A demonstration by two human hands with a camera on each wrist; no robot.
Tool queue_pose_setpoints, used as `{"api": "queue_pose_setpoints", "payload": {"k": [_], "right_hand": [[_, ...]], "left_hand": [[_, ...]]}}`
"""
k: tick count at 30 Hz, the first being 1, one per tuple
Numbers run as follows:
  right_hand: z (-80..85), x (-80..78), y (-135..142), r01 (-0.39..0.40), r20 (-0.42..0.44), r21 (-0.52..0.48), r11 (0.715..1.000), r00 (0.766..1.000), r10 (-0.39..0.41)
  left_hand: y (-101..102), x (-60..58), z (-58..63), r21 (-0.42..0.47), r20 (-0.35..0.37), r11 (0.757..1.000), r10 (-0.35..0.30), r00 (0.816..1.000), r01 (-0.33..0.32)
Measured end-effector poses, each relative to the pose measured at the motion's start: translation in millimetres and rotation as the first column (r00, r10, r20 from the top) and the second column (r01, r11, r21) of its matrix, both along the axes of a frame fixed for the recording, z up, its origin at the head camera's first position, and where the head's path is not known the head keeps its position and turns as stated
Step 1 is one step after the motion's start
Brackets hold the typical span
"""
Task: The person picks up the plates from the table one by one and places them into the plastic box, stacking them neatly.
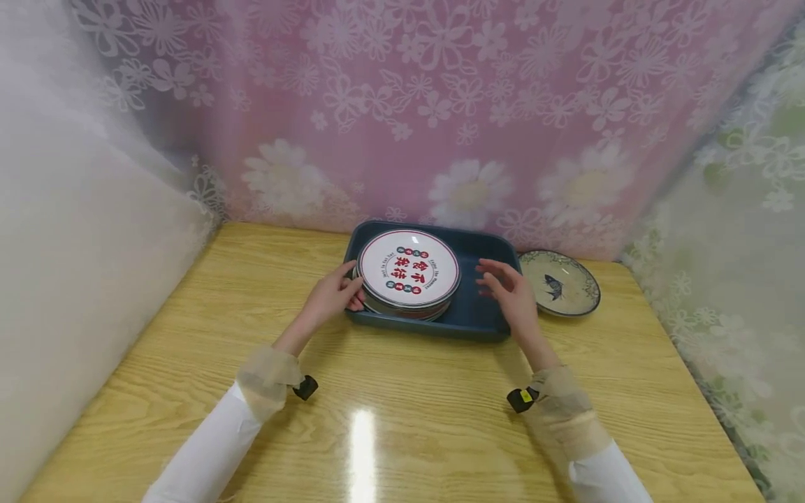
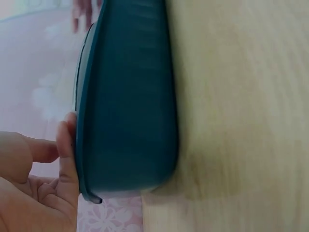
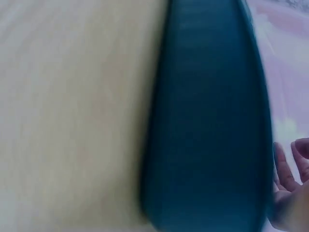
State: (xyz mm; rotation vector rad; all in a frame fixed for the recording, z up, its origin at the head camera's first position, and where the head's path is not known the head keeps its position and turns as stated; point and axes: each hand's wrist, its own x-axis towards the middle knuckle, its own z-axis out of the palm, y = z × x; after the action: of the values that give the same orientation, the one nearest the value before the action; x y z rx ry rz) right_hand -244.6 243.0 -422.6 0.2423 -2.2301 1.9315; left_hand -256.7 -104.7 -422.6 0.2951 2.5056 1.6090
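Note:
A stack of round plates (image 1: 409,269) sits in the left part of a dark blue-green rectangular tray (image 1: 478,244). The top plate is white, with a red ring and red characters. At the stack's left edge is my left hand (image 1: 333,290), its fingertips right at the plate rim and the tray's left end. From the left wrist, that hand's thumb and fingers (image 2: 66,159) show close beside the tray's rim (image 2: 87,96). Over the tray's right half, my right hand (image 1: 512,297) holds nothing, its fingers loosely bent and apart from the plates.
To the right of the tray, a shallow dish (image 1: 560,283) with a dark fish picture and blue rim lies on the wooden table (image 1: 402,391). A pink flowered curtain (image 1: 402,126) hangs behind the tray, with pale cloth at both sides.

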Motion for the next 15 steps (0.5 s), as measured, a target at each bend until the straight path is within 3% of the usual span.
{"api": "queue_pose_setpoints", "payload": {"k": [3,6,8,10,12,15], "right_hand": [[12.1,2.0,27.0,0.054,-0.074,-0.047,0.997,0.996,-0.058],[22.6,3.0,56.1,0.226,-0.082,-0.073,0.971,0.969,-0.232],[25.7,3.1,76.4,0.386,-0.047,-0.005,0.923,0.922,-0.385],[26.1,3.4,97.4,0.507,0.020,0.099,0.856,0.859,-0.511],[22.8,4.0,118.0,0.556,0.077,0.227,0.800,0.808,-0.584],[14.9,5.9,143.6,0.521,0.178,0.356,0.776,0.777,-0.604]], "left_hand": [[2.3,5.6,-4.2,-0.052,-0.079,0.999,0.009,0.997,-0.013],[2.4,10.4,-8.1,-0.120,-0.188,0.992,0.015,0.982,-0.039],[1.9,13.7,-9.6,-0.165,-0.272,0.985,0.011,0.962,-0.058],[1.7,17.2,-9.3,-0.190,-0.350,0.978,0.018,0.937,-0.089],[1.6,19.9,-8.5,-0.216,-0.416,0.968,0.027,0.909,-0.127],[1.2,21.2,-8.5,-0.263,-0.470,0.951,0.021,0.882,-0.163]]}}
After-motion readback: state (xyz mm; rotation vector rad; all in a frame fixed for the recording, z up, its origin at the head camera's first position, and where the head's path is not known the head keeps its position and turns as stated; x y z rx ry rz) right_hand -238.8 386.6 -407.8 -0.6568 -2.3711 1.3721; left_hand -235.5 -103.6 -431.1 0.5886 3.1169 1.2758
